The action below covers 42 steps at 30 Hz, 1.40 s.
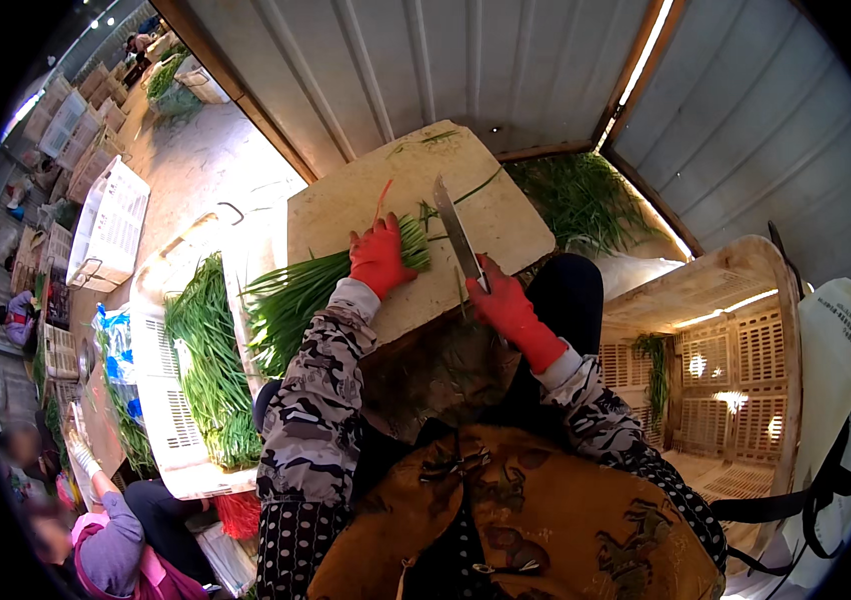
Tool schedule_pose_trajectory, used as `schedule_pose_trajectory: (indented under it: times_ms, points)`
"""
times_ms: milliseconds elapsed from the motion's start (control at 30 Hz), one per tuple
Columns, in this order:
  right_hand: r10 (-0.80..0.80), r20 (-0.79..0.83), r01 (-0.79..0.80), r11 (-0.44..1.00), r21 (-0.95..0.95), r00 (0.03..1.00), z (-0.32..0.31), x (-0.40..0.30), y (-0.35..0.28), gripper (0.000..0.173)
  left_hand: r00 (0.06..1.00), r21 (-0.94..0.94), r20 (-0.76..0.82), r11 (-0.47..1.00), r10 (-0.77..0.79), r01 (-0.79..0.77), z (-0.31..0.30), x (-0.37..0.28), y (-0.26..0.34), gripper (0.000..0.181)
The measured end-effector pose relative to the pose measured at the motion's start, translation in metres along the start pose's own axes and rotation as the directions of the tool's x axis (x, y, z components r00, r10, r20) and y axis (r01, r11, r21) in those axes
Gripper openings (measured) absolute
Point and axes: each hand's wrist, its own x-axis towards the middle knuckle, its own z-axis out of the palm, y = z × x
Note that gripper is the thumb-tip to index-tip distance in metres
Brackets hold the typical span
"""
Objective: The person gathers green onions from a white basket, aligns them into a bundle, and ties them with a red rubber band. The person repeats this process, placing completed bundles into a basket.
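My left hand (380, 256), in a red rubber glove, presses on a bundle of long green leafy stalks (298, 294) lying on a worn pale board (343, 202). The bundle's cut ends face right, and its leaves hang over the board's left side. A red tie strip (383, 201) sticks up behind my left fingers. My right hand (504, 304), gloved the same way, is closed around the handle of a long knife (455, 229). The blade points up and away, to the right of the bundle's ends. Cut scraps (427, 213) lie between the bundle and the blade.
A white plastic crate (170, 375) of green stalks stands at left; a brown crate (733, 390) with a few stalks is at right. Loose greens (583, 199) lie behind the board by a metal wall (440, 67). A seated co-worker (114, 544) is at lower left.
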Motion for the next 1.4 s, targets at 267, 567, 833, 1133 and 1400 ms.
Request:
schedule_pose_trajectory:
  times_ms: [267, 567, 833, 1133, 1400]
  points:
    - [-0.166, -0.007, 0.165, 0.984, -0.072, 0.986, 0.023, 0.001, 0.014, 0.04, 1.0, 0.034, 0.009, 0.999, 0.027, -0.027, 0.016, 0.002, 0.005, 0.071]
    - [0.112, 0.202, -0.107, 0.994, -0.035, 0.973, 0.006, 0.01, -0.01, 0.024, 0.998, 0.037, 0.023, 0.997, 0.06, -0.06, 0.012, -0.003, 0.006, 0.064]
    - [0.159, 0.243, -0.161, 0.987, -0.01, 0.957, 0.018, 0.043, -0.004, 0.026, 0.996, 0.055, 0.057, 0.996, 0.07, -0.073, 0.011, 0.001, 0.006, 0.065]
    - [0.193, 0.265, -0.188, 0.981, -0.042, 0.945, 0.028, 0.05, -0.003, 0.032, 0.994, 0.048, 0.057, 0.995, 0.089, -0.092, 0.012, 0.003, 0.004, 0.064]
    - [0.099, 0.177, -0.062, 0.977, -0.203, 0.979, 0.043, 0.056, 0.021, 0.029, 0.991, 0.055, 0.012, 0.99, 0.13, -0.131, 0.015, 0.001, 0.005, 0.065]
